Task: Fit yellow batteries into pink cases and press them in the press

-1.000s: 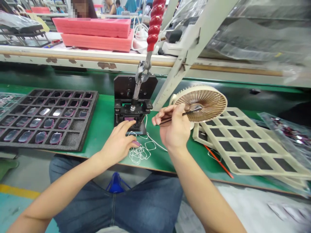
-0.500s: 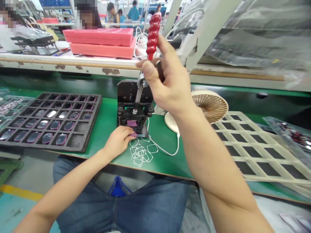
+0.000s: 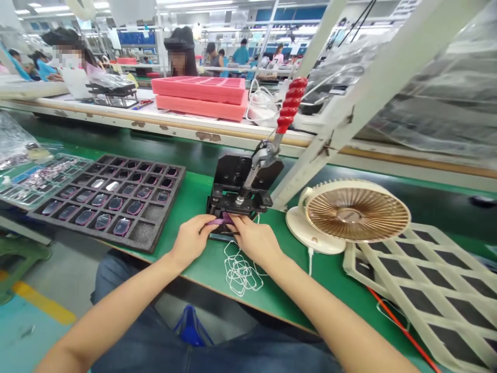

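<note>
My left hand (image 3: 190, 241) pinches a small purple watch case (image 3: 216, 221) at the front of a black toggle press (image 3: 243, 194). Beside it my right hand (image 3: 256, 241) has its fingers closed on a second purple watch case (image 3: 228, 218) in the press's lower slot; the fingers partly cover it. Above them the press's lever with its red ribbed grip (image 3: 292, 103) stands raised and tilted right, with no hand on it. A tangle of thin white ring gaskets (image 3: 241, 272) lies on the green bench just in front of the press.
Left is a dark foam tray (image 3: 149, 233) of purple-rimmed watch cases. On the right stand a cream desk fan (image 3: 355, 215) and a cream tray with dark compartments (image 3: 423, 282). Pink foam trays (image 3: 200, 106) sit on the shelf behind. Other people work beyond.
My right hand has let go of the red grip and come down to the purple case in the press. The left hand still holds its case. The camera view has shifted.
</note>
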`<state>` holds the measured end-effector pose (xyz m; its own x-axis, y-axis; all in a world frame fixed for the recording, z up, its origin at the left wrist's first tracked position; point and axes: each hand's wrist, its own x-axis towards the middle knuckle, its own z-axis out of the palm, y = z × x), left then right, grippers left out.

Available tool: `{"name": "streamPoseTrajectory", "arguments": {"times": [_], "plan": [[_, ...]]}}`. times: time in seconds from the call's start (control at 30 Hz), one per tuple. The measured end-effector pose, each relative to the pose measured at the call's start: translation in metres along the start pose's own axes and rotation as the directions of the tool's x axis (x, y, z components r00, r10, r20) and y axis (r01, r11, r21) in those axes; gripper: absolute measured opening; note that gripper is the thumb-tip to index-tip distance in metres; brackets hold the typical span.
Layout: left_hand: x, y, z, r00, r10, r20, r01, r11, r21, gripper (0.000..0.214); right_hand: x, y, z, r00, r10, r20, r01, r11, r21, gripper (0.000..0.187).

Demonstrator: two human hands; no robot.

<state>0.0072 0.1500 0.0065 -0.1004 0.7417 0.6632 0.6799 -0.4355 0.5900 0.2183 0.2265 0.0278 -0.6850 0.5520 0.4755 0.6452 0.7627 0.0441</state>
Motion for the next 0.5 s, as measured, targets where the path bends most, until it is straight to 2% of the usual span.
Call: {"name": "streamPoseTrajectory", "arguments": {"times": [0.13,0.23,0.3,0.4,0.47,0.5], "plan": [[0.0,-0.001,0.001,0.998,0.066,-0.001,-0.066,0.998,0.017,0.016,0.014,0.021,0.006,0.987,-0.012,0.16,0.015,1.0,-0.019,0.048],[0.005,0.002,0.002,0.99,0.134,0.035,-0.135,0.99,0.042,0.019,-0.002,0.027,-0.004,0.985,-0.009,0.171,0.015,0.999,-0.034,0.047],[0.01,0.008,0.008,0.978,0.182,0.106,-0.19,0.979,0.069,0.022,-0.022,0.024,-0.017,0.995,0.002,0.095,0.0,1.0,-0.026,0.044],[0.021,0.017,0.022,0.939,0.226,0.258,-0.263,0.957,0.119,0.02,-0.042,0.011,-0.04,0.988,0.026,-0.15,-0.009,0.994,0.113,0.039],[0.028,0.017,0.033,0.919,0.207,0.336,-0.272,0.949,0.159,0.013,-0.038,-0.006,-0.053,0.971,0.033,-0.235,0.027,0.968,0.248,0.04],[0.031,0.015,0.038,0.914,0.185,0.361,-0.264,0.947,0.183,0.012,-0.029,-0.018,-0.057,0.975,0.019,-0.223,0.05,0.953,0.3,0.04]]}}
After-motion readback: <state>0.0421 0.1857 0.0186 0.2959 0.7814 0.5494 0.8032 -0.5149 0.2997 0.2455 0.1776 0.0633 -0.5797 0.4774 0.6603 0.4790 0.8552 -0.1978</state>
